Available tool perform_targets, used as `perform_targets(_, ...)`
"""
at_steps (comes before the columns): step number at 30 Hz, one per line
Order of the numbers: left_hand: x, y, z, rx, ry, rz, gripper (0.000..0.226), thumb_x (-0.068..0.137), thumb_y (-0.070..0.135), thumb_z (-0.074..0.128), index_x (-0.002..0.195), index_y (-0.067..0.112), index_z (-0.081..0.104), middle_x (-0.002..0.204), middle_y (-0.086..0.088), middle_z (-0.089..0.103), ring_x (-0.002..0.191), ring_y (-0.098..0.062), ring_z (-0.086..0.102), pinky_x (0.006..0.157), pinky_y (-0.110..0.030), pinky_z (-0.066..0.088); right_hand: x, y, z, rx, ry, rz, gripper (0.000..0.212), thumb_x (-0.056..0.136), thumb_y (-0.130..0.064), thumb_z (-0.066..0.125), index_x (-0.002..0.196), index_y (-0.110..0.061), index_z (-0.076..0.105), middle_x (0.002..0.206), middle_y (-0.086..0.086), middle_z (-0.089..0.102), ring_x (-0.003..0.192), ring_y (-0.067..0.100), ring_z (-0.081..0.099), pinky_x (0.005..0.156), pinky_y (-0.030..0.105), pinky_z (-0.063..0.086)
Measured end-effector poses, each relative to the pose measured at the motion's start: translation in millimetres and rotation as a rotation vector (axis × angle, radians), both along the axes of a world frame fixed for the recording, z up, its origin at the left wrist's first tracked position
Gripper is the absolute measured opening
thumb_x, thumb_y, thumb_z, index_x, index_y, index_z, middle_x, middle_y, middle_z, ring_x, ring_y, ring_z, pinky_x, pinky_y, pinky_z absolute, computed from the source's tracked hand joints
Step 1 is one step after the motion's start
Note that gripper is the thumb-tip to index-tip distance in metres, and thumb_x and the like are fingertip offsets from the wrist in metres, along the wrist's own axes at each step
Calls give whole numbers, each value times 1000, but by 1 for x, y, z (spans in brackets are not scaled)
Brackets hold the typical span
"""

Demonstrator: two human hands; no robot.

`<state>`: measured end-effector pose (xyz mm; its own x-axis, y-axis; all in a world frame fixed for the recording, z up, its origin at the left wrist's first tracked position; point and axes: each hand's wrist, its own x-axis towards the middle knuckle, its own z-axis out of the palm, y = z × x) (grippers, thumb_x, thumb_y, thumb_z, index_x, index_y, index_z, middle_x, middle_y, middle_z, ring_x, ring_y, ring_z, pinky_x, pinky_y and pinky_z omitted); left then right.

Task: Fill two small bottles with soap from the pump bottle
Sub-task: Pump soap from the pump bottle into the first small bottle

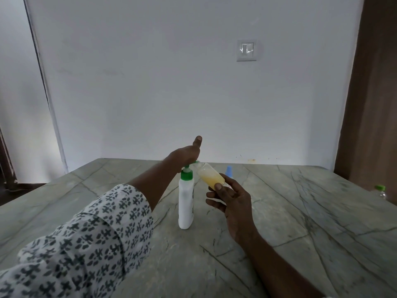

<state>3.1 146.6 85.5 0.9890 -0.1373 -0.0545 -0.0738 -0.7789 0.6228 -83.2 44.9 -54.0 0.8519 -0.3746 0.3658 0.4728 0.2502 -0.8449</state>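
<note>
Left hand [186,154] palm-down on green pump head [194,162], thumb lifted, gripping nothing. Right hand [231,198] pinches small bottle [211,176], tilted, mouth at nozzle, partly full of yellowish soap. Pump bottle [186,203] upright on surface [279,211].

Risk: mouth slips off nozzle during press, soap drips on surface; hard one-sided press could tip tall pump bottle.

Count: one pump bottle, one small bottle in hand, one blue cap [229,170] behind it, one green-capped clear bottle [380,191] at far right edge.

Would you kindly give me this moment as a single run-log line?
left hand: presses down on pump bottle head | right hand: holds small bottle tilted, mouth at spout | fill: partly, yellowish soap
</note>
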Motion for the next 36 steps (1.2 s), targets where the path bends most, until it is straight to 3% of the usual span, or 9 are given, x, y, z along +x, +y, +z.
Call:
perform_targets(4,-1,-4,-7,21,-9,-15,83,95,64,2,150,7,27,155,-21,25,143,-34,25,116,-44,18,-1,-6,-3,2,0,-13,31,88,-11,66,114,-28,62,86,-4,78,82,26,75,65,32,61)
perform_targets(16,1,3,-5,0,14,-2,86,93,68,6,149,7,28,152,-21,30,138,-36,33,112,-45,28,-1,-2,-2,3,-2,6,34,88,-10,66,121,-21,61,91,2,77,84,29,75,68,35,62)
perform_targets(36,1,1,-9,38,-16,-3,85,94,65,1,149,7,28,155,-20,27,143,-34,25,117,-45,16,-3,-2,-3,19,-16,-8,34,88,-13,66,121,-20,62,93,4,77,84,29,74,67,36,61)
